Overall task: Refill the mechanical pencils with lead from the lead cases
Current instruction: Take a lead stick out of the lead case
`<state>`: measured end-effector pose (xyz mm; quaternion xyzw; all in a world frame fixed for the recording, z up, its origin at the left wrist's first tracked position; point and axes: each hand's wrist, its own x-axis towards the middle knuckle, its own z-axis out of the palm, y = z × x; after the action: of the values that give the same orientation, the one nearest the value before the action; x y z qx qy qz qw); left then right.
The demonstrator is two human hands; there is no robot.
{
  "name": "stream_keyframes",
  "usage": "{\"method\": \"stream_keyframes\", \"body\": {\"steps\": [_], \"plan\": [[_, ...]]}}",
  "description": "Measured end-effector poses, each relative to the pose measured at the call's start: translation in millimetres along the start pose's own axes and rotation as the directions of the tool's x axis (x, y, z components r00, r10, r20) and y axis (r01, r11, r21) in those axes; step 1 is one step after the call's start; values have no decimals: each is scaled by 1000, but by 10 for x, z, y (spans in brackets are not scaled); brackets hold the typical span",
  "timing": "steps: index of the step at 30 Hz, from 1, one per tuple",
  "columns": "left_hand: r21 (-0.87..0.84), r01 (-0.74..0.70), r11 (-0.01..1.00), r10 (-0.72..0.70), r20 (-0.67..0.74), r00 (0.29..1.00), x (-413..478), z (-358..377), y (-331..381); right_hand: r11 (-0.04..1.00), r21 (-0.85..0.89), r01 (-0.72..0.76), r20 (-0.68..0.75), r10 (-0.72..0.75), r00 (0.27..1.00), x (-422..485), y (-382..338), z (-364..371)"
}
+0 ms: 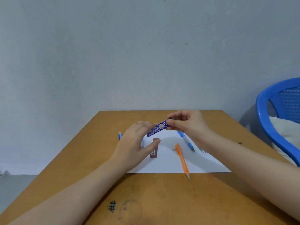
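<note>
Just above the far half of the wooden table (162, 200), the right hand (186, 122) pinches the far end of a purple lead case (158, 128) between thumb and curled fingers. The case is marked "PENCIL LEAD" and slants down to the left, clear of the surface. The right forearm comes in from the near right corner.

The left hand (138, 143) is held flat and palm down, its fingers straight and blurred. Their tips are close to the lower end of the purple case; whether they touch it I cannot tell. It holds nothing. Its thumb stretches right across a red lead case (154, 151), which lies on a sheet of white paper (203, 163).

On the same sheet, an orange mechanical pencil (182, 159) lies with its tip past the near edge. A blue mechanical pencil (185, 141) lies further right, partly under the right wrist. A second blue pencil (120, 136) shows just left of the left hand, mostly hidden by it.

A black hash mark (112, 207) is drawn on the near part of the tabletop. A plain grey wall (129, 54) stands behind the table, and a blue plastic chair (267, 119) stands to the right.
</note>
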<state>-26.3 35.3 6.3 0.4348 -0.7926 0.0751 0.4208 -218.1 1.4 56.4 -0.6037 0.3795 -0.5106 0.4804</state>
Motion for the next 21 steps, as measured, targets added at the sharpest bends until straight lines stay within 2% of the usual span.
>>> {"method": "stream_keyframes", "body": {"steps": [5,11,17,21], "plan": [[57,-10,998,12,-39,999,-6,-14,26,988,139,-61,5,61,998,-107,55,-66],[79,24,997,-21,-37,999,-9,-44,-23,981,179,-70,37,64,997,-163,70,-73],[20,59,998,-58,-42,997,3,-42,-51,995,-83,60,49,-57,997,-179,34,-157],[2,66,998,-66,-9,998,1,-52,-56,974,-189,126,79,-113,990,-190,5,-183]]}}
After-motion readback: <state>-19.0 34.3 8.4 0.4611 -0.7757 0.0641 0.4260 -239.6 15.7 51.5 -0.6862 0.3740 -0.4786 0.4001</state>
